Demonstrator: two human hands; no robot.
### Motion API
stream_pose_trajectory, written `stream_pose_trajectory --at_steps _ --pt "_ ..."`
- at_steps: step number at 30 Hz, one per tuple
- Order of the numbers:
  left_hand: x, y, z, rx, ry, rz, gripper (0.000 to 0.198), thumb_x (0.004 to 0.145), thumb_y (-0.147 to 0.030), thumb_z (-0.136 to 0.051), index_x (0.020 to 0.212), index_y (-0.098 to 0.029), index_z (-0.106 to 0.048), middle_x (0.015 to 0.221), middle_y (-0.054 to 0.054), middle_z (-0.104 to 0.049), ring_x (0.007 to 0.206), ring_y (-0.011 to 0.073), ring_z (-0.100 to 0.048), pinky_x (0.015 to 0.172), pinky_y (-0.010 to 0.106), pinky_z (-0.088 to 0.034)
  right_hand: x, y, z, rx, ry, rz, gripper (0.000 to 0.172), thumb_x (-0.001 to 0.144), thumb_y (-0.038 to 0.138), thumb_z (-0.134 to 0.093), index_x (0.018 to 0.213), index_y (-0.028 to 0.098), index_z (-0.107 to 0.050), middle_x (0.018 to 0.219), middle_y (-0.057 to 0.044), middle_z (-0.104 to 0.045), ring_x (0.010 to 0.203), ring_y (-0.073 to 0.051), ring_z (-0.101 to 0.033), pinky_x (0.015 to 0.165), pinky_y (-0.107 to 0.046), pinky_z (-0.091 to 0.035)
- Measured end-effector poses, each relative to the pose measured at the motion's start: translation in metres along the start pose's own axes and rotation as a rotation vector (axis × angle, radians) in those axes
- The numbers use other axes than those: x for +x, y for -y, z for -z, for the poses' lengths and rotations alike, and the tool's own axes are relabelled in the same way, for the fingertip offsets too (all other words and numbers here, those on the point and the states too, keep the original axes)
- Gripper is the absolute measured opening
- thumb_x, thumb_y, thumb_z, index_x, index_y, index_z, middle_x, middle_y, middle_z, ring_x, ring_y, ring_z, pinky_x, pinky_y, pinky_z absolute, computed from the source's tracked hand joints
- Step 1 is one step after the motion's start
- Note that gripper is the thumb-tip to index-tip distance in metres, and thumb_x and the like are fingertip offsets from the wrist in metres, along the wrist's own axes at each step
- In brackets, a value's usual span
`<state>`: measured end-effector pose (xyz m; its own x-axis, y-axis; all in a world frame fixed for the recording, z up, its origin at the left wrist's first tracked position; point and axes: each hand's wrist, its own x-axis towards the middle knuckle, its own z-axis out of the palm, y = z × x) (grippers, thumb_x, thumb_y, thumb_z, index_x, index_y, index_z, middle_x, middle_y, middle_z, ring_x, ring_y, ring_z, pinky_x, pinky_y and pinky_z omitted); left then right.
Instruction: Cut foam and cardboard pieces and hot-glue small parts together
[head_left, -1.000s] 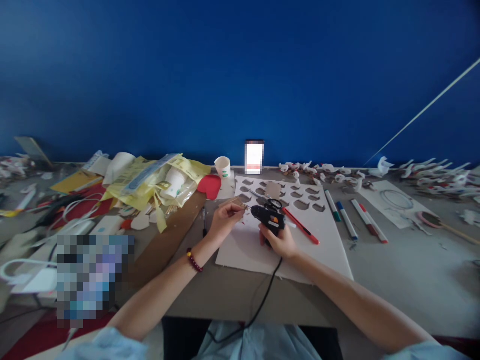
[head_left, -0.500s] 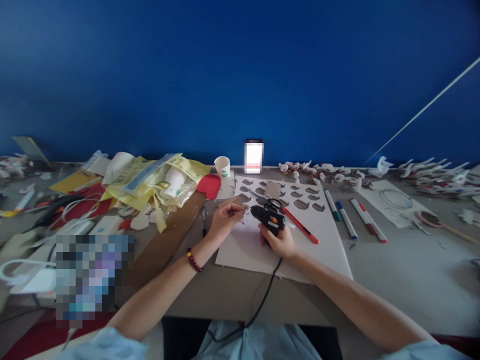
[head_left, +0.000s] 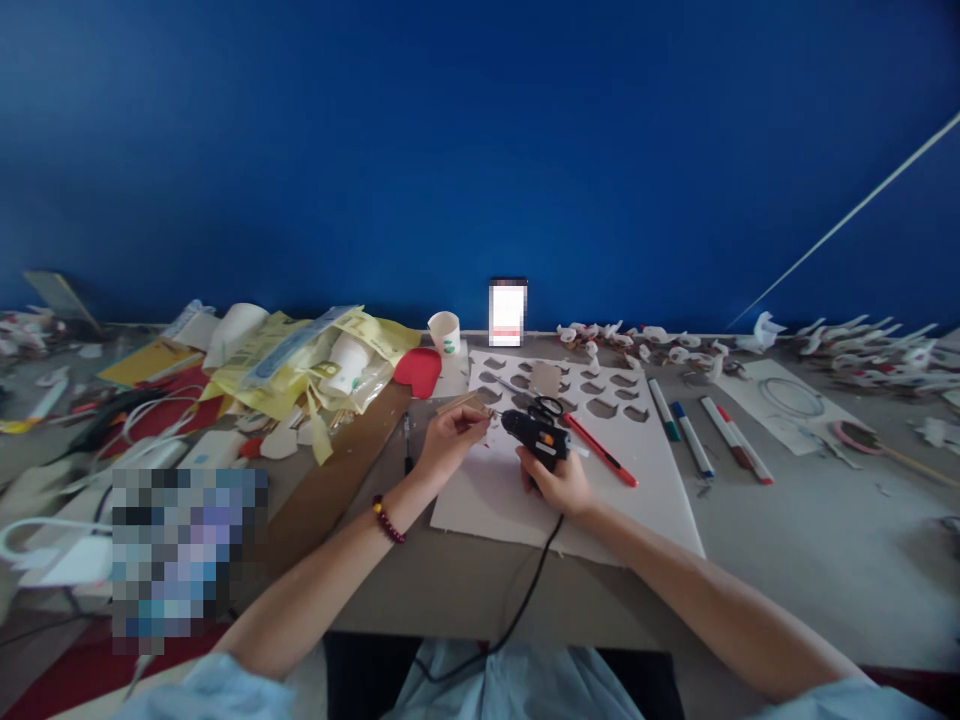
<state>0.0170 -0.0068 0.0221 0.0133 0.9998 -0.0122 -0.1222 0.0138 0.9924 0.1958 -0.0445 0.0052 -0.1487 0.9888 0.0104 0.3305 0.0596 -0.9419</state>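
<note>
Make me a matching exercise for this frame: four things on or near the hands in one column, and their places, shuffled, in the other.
Things:
1. glue gun
2. paper cup
3. markers
4. beaded bracelet

Places:
a. on the wrist of the left hand
b. gripped in the right hand
c. lying on the table, right of the white board
d. at the back, just left of the phone

Pairs: 1-b, 2-d, 3-c, 4-a
</note>
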Motion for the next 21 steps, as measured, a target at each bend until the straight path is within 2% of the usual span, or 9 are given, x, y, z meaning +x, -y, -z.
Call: stream_pose_trajectory --at_steps 7,15,18,21 --pt "0.000 -0.001 0.001 0.019 -0.006 -0.001 0.026 0.057 -0.036 -0.080 0.065 -0.016 -0.065 0.057 -0.001 -0.063 0.050 0.0113 -0.058 0.054 0.025 -0.052 0.000 -0.002 -0.001 0.003 -0.014 -0.001 0.043 0.083 0.045 -0.053 0.048 0.019 -0.051 0.043 -0.002 -0.055 0.040 -0.011 -0.050 0.043 -0.022 -0.041" --pt "0.003 0.009 0.005 0.085 0.015 -0.087 0.022 0.064 -0.034 -0.077 0.069 -0.017 -0.065 0.064 0.000 -0.065 0.055 0.0121 -0.059 0.057 0.025 -0.049 0.000 -0.001 -0.001 0.028 -0.015 -0.024 0.043 0.081 0.047 -0.054 0.049 0.019 -0.050 0.044 -0.002 -0.055 0.039 -0.011 -0.049 0.043 -0.023 -0.041" --pt "0.002 0.008 0.007 0.171 0.005 -0.165 0.018 0.068 -0.033 -0.074 0.072 -0.018 -0.066 0.068 0.001 -0.065 0.057 0.0123 -0.058 0.057 0.024 -0.047 0.000 0.000 -0.001 0.023 -0.019 -0.027 0.042 0.081 0.046 -0.053 0.049 0.019 -0.051 0.044 -0.002 -0.055 0.040 -0.011 -0.049 0.043 -0.023 -0.041" --pt "-0.001 0.002 0.007 0.334 -0.031 -0.313 0.012 0.071 -0.030 -0.071 0.073 -0.020 -0.067 0.074 0.003 -0.066 0.061 0.0130 -0.057 0.061 0.025 -0.046 0.001 0.001 -0.001 0.017 -0.027 -0.033 0.041 0.080 0.045 -0.055 0.049 0.020 -0.051 0.043 -0.001 -0.054 0.039 -0.011 -0.048 0.043 -0.023 -0.040"
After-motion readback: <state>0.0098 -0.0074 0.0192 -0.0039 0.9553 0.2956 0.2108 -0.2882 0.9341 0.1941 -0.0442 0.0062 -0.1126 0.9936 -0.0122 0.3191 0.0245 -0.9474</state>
